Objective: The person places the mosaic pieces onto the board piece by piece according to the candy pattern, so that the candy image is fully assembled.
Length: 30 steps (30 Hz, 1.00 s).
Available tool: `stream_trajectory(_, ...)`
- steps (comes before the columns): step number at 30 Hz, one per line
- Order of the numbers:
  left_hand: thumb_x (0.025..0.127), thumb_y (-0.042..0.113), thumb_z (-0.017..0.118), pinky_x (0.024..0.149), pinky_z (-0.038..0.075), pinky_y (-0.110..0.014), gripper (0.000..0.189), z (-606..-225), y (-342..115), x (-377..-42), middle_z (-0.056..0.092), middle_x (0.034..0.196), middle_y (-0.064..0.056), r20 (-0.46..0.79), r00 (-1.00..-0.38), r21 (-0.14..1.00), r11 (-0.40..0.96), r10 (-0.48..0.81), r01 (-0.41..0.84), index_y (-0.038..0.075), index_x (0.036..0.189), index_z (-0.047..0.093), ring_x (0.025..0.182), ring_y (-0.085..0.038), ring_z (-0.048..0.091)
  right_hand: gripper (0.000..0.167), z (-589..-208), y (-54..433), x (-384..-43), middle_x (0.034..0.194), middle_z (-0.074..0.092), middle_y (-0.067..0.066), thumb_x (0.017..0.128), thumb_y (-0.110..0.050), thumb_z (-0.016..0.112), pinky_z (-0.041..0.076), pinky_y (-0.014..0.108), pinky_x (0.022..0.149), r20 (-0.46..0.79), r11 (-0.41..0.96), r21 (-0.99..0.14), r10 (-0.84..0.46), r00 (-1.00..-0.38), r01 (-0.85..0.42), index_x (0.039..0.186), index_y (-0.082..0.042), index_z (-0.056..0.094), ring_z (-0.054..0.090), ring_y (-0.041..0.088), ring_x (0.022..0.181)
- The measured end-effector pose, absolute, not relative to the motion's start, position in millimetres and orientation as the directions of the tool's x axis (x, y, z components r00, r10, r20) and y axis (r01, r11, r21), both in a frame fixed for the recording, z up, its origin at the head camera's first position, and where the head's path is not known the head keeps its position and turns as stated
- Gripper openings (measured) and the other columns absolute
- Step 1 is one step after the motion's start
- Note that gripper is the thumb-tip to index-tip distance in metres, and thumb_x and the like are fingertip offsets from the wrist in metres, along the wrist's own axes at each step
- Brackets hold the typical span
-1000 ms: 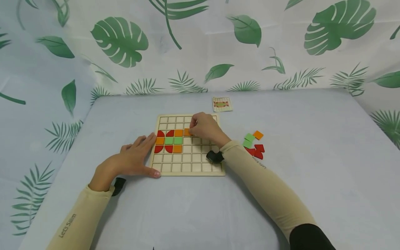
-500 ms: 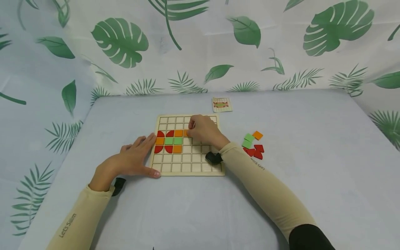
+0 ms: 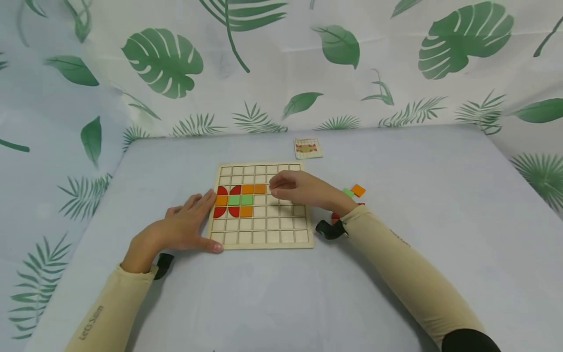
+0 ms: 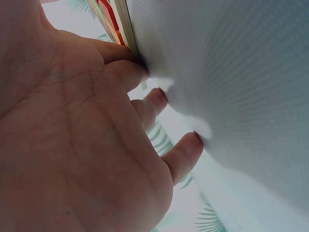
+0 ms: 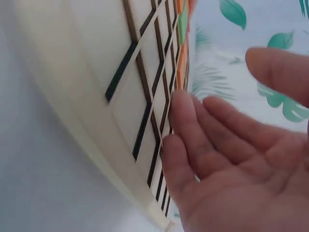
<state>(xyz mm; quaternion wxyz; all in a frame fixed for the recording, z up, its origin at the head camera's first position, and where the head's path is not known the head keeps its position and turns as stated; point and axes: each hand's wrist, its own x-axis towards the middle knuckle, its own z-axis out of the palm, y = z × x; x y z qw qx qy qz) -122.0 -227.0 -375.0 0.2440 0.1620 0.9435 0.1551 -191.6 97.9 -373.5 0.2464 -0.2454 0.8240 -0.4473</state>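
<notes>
The table point(image 3: 396, 293) carries a wooden grid board point(image 3: 264, 237), a pattern card point(image 3: 308, 148) and loose tiles point(image 3: 357, 190).

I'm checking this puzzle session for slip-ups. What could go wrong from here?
The right hand hangs open just above the board, close to the newest orange tile; a brush could nudge that tile from its cell. The right sleeve lies beside the loose tiles and partly hides them; dragging it might scatter them. The left hand only rests at the board's edge, so the board could slide.
</notes>
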Motion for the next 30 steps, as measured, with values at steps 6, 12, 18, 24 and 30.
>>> stream_trajectory(6,0.081,0.062,0.087,0.115,0.015,-0.080,0.135,-377,-228,-122,0.007,0.178,-0.020,-0.406,-0.832,0.373,0.900,0.378,0.227,0.001,0.171,0.008,0.159,-0.049,0.007,0.044,-369,108,-194,0.141,0.066,0.011,0.109,-0.024,0.064,0.044,0.044,0.114,-0.144,0.435,-0.871,-0.671,-0.727,-0.229,0.147,-0.001,0.059,0.061,0.026,0.132)
stream_trajectory(12,0.080,0.065,0.087,0.115,0.015,-0.080,0.136,-377,-230,-121,0.006,0.179,-0.018,-0.405,-0.832,0.380,0.897,0.380,0.225,0.002,0.172,0.007,0.159,-0.048,0.006,0.041,-359,141,-205,0.135,0.069,0.013,0.106,-0.021,0.070,0.046,0.049,0.109,-0.108,0.507,-0.824,-0.582,-0.806,-0.255,0.141,-0.001,0.065,0.063,0.028,0.127)
stream_trajectory(18,0.082,0.063,0.087,0.115,0.015,-0.080,0.135,-377,-231,-120,0.005,0.178,-0.019,-0.412,-0.827,0.376,0.899,0.381,0.226,0.001,0.171,0.006,0.159,-0.049,0.005,0.044,-356,180,-216,0.142,0.065,0.012,0.104,-0.024,0.071,0.041,0.055,0.114,-0.202,0.656,-0.717,-0.520,-0.830,-0.236,0.143,-0.005,0.064,0.055,0.032,0.133)
stream_trajectory(24,0.082,0.062,0.086,0.115,0.016,-0.079,0.135,-378,-229,-120,0.004,0.178,-0.020,-0.413,-0.824,0.365,0.899,0.388,0.241,0.001,0.171,0.005,0.159,-0.049,0.004,0.042,-356,209,-219,0.140,0.062,0.012,0.099,-0.023,0.075,0.044,0.056,0.106,-0.315,0.751,-0.628,-0.484,-0.816,-0.203,0.138,-0.010,0.069,0.051,0.037,0.129)
stream_trajectory(30,0.083,0.062,0.086,0.116,0.014,-0.078,0.135,-377,-228,-121,0.003,0.178,-0.019,-0.413,-0.821,0.377,0.895,0.394,0.239,0.001,0.171,0.004,0.159,-0.049,0.003,0.041,-356,228,-218,0.140,0.053,0.015,0.095,-0.015,0.076,0.046,0.053,0.103,-0.400,0.784,-0.603,-0.454,-0.796,-0.144,0.135,-0.014,0.068,0.044,0.038,0.129)
